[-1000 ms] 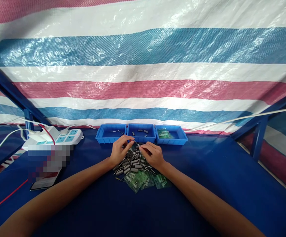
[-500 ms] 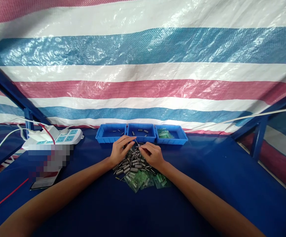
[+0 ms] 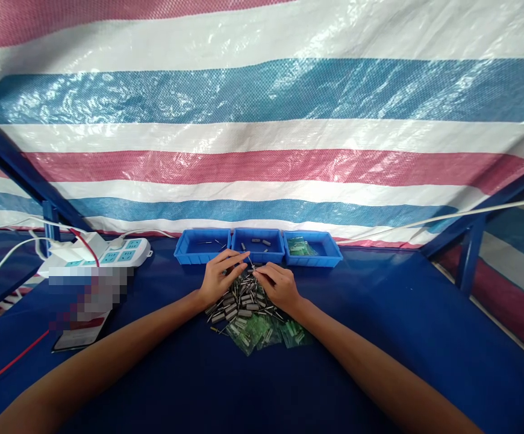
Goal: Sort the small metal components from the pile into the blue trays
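Observation:
My right hand pinches a thin metal rod between thumb and fingertips, its far end slanting up to the left. My left hand is open beside it, fingers stretched out and thumb apart, with the index fingertip at or very near the rod's end; contact is hard to tell. Beneath both hands lies a pile of small metal parts, grey cylinders and thin rods mixed. The hands partly hide its upper side. Small clear bags with green lie against the near side of the pile.
Behind the hands stand a left blue bin with a few thin rods, a middle blue bin with several grey cylinders, and a right blue bin holding green bags. At left are a power strip and a phone.
The view has shifted slightly. Both hands keep nearly the same pose around the rod, which stays in my right hand's pinch.

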### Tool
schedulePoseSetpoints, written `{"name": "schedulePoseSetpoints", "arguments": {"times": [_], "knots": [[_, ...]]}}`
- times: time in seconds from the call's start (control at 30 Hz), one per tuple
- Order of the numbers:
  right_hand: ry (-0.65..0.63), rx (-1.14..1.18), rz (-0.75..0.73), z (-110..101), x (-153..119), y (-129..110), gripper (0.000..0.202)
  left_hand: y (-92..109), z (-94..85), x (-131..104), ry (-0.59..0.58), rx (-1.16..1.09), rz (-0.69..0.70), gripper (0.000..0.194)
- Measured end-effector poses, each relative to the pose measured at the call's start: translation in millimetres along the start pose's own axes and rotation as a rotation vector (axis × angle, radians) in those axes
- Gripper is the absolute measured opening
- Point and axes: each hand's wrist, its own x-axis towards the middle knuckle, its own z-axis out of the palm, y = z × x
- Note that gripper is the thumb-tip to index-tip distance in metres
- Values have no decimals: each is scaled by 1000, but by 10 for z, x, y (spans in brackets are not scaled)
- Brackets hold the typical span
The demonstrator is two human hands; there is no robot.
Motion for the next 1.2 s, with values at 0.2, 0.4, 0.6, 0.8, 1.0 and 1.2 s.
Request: {"name": "schedulePoseSetpoints", "arguments": {"times": [0.2, 0.4, 0.6, 0.8, 1.0, 1.2], "knots": [[34, 14, -9, -12, 18, -12, 17, 16, -4, 9, -32, -23, -26, 32], [111, 36, 45, -34, 41, -19, 18, 18, 2, 6, -38, 15, -66, 32], [94, 36, 48, -30, 36, -7, 19, 16, 13, 4, 14, 44, -143, 21], [92, 20, 97, -43, 57, -25, 22, -7, 29, 3, 38, 18, -151, 19], [128, 20, 154, -70, 83, -47, 21, 2, 30, 3, 12, 19, -119, 18], [152, 25, 196, -65, 80, -34, 19, -9, 22, -10, -57, 15, -70, 16]]}}
